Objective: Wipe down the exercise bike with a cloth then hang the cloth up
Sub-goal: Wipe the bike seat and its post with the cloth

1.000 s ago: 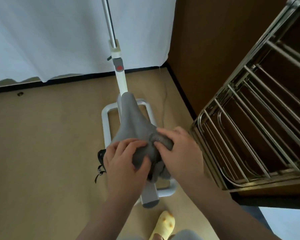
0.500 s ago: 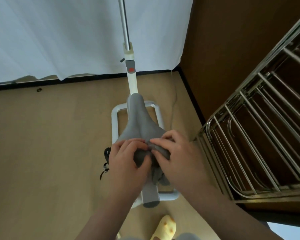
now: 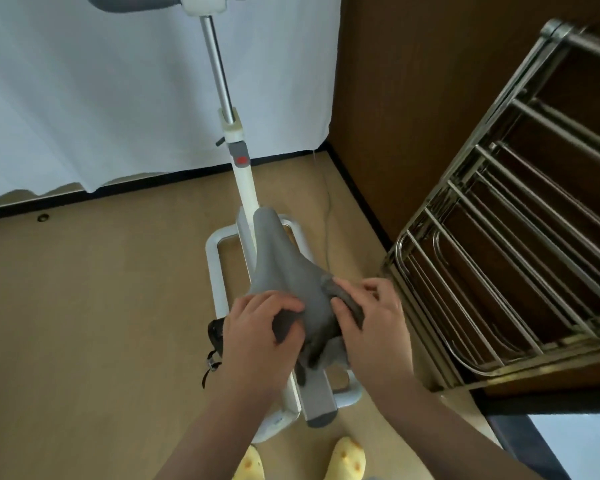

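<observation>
The exercise bike stands below me, with a grey saddle [image 3: 279, 268], a white frame [image 3: 219, 271] on the floor and a white and chrome post [image 3: 238, 161] rising toward the handlebar at the top edge. A dark grey cloth [image 3: 317, 337] lies bunched over the rear of the saddle. My left hand [image 3: 257, 337] grips the cloth's left end, fingers curled round it. My right hand [image 3: 371, 323] pinches the cloth's right end against the saddle's right side. The two hands sit a little apart with saddle and cloth between them.
A chrome drying rack [image 3: 499, 258] leans against the brown wall on the right, close to my right hand. A white curtain [image 3: 101, 98] hangs behind the bike. My yellow slippers [image 3: 347, 459] stand on the tan floor [image 3: 84, 323] by the bike's rear.
My hands have drawn apart along the cloth, the left one leftward and the right one rightward, spreading it over the saddle's rear. My view has tilted up, showing more of the post.
</observation>
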Demonstrator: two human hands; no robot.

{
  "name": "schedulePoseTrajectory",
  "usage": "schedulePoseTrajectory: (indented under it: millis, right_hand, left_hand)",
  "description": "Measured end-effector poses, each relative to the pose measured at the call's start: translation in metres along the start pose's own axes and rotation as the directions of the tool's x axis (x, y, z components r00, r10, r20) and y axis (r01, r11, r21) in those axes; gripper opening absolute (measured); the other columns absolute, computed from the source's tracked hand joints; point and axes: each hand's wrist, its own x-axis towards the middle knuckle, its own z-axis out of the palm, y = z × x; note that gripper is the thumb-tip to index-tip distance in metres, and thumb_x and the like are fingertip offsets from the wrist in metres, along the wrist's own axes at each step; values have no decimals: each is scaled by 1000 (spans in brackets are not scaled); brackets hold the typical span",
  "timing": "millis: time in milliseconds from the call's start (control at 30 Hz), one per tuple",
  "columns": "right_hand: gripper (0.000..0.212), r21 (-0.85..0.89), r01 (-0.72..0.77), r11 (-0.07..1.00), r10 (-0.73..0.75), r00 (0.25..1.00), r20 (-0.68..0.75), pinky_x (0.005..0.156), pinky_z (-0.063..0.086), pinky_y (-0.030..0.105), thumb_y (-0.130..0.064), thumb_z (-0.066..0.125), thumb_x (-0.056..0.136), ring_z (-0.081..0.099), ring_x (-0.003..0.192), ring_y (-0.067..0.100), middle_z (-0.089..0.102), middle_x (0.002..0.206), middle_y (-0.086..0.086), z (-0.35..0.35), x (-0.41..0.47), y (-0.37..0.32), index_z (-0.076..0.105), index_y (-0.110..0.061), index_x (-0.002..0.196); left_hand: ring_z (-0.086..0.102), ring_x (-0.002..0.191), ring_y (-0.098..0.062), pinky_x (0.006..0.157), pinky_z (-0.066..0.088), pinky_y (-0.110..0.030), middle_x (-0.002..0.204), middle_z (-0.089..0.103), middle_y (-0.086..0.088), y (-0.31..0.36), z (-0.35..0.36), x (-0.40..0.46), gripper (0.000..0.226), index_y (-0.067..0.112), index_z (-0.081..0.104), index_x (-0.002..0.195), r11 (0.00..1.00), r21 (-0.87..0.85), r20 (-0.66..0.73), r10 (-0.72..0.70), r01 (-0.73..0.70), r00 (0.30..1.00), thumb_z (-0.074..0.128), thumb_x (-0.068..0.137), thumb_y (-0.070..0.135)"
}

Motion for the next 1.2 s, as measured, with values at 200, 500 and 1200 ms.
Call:
schedulePoseTrajectory:
  millis: [200, 500, 1200]
  right_hand:
    - [22, -5, -133, 991, 133, 991, -8, 75, 46, 22, -38, 59, 91, 46, 104, 7, 40, 107, -17, 4, 5, -16, 63, -40, 113]
    - [22, -25, -227, 974, 214, 945, -246, 76, 52, 33, -30, 66, 89, 41, 101, 7, 47, 105, -12, 25, -9, -39, 68, -35, 110]
    - [25, -83, -231, 969, 205, 949, -241, 75, 35, 13, -24, 64, 90, 42, 107, 9, 49, 109, -11, 34, -24, -51, 68, -35, 112]
  left_hand:
    - [47, 99, -4, 86, 47, -42, 98, 61, 26, -9, -6, 11, 17, 35, 65, 91, 995, 17, 103, 98, -101, 990, 62, 76, 26]
    - [43, 104, -1, 89, 47, -38, 107, 61, 21, -29, -13, 23, 25, 29, 66, 98, 979, -13, 185, 201, -202, 962, 63, 75, 37]
    - [41, 101, -9, 86, 29, -30, 101, 58, 22, -31, -11, 37, 23, 37, 58, 92, 976, -16, 241, 214, -216, 947, 59, 70, 44]
